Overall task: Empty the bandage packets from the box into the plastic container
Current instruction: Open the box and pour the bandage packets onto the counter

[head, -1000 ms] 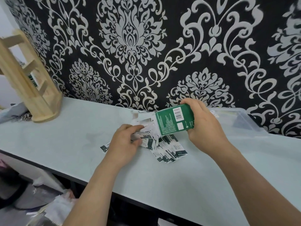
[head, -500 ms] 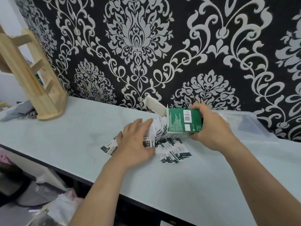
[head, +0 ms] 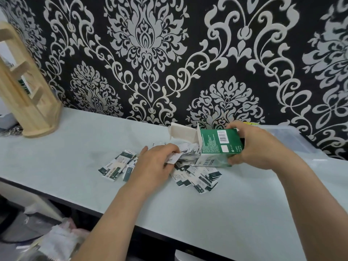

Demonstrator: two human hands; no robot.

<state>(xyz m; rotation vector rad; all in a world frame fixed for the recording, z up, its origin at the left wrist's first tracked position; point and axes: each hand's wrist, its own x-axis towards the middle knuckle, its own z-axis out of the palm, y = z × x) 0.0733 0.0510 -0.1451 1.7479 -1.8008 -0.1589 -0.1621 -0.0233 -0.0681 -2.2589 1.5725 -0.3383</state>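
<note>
Behind everything, one black-and-silver patterned wall (head: 169,53) backs one pale surface (head: 226,213). One wooden rack (head: 28,102) stands at the far left. One clear plastic container (head: 293,140) sits against the wall at the right, partly hidden by the right hand (head: 259,147). That hand's grip is wrapped round the single green box (head: 218,142), which is tipped on its side with its open flap pointing left. The left hand (head: 156,162) is at the box mouth, its grip curled on a few of the bandage packets (head: 197,178). The rest lie in two loose clusters on the surface, left of the container, overlapping too much to count.
</note>
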